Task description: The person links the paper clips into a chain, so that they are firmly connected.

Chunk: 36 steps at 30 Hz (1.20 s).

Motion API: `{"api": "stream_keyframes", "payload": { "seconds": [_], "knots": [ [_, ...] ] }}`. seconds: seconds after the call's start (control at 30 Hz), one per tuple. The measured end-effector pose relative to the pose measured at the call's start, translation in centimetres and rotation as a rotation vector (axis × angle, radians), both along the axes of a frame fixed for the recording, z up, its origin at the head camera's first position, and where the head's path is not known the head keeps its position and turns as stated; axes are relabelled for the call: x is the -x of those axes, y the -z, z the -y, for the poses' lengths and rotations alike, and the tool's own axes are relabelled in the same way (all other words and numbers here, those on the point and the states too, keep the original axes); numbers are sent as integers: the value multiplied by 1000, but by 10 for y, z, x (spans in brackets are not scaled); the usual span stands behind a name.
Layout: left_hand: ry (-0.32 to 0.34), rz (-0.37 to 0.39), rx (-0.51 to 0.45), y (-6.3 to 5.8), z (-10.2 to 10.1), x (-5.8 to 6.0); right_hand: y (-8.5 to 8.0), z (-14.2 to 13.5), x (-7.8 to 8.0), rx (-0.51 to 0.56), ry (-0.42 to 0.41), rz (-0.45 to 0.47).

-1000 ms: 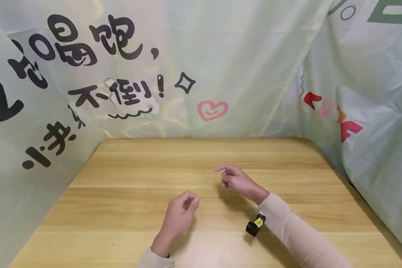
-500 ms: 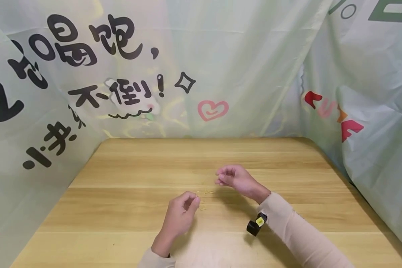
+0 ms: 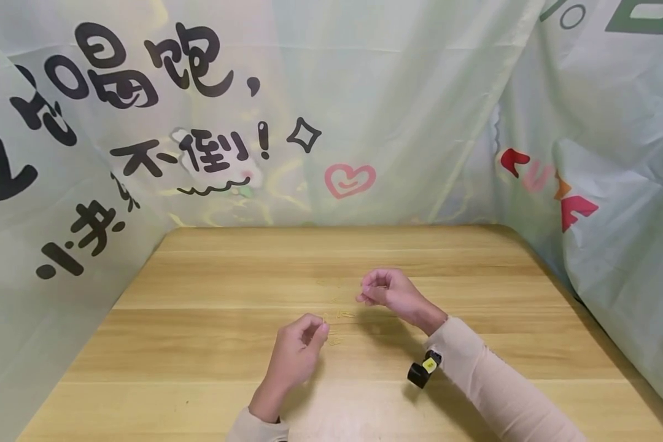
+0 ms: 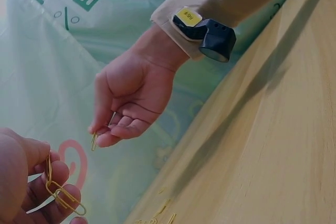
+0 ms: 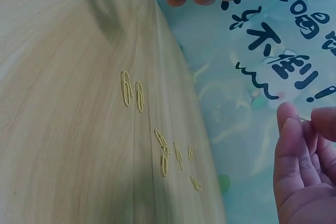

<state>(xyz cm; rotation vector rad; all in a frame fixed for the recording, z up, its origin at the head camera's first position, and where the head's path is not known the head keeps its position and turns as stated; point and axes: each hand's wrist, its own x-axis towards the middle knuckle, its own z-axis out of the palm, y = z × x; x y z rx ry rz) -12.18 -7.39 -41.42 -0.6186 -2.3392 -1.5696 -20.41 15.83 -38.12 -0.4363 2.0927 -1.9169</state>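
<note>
My left hand [image 3: 297, 351] is held over the table and pinches yellow paper clips. In the left wrist view, linked paper clips [image 4: 65, 199] hang from its thumb and fingers. Farther right and back, my right hand [image 3: 396, 296] pinches a single yellow paper clip [image 4: 94, 141] between thumb and fingertips, its lower end sticking out below them. The two hands are apart, and so are the clips in them. Several loose paper clips [image 5: 126, 88] lie scattered on the tabletop, a few close together or overlapping; in the head view they look tiny and faint.
The wooden table [image 3: 210, 344] is bordered at the back and sides by pale green printed curtains [image 3: 409, 123]. A black camera [image 3: 418, 374] with a yellow label sits on the right sleeve.
My right hand's forefinger was stretched out a second ago; it has since bent in to meet the thumb. The hand has risen slightly. My left hand has stayed almost still.
</note>
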Motion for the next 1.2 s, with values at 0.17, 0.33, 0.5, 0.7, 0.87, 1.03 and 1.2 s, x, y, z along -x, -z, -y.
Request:
{"api": "stream_keyframes", "payload": {
  "seconds": [0.17, 0.33, 0.5, 0.7, 0.87, 1.03, 1.2],
  "knots": [
    [2, 0, 7, 0, 0, 0, 0, -1, 0, 93, -24, 36],
    [-3, -18, 2, 1, 1, 0, 0, 1, 0, 117, -26, 27],
    [-4, -36, 8, 6, 3, -3, 3, 5, -3, 53, -29, -4],
    [2, -38, -8, 6, 2, -2, 0, 7, -6, -29, -52, -64],
    [-6, -11, -4, 2, 0, -1, -3, 9, -6, 22, -37, -27],
    [3, -7, -9, 1, -1, -2, -6, 13, -10, 16, 19, -35],
    [2, -40, 5, 2, -2, 0, -10, 16, -15, -17, 21, -61]
  ]
}}
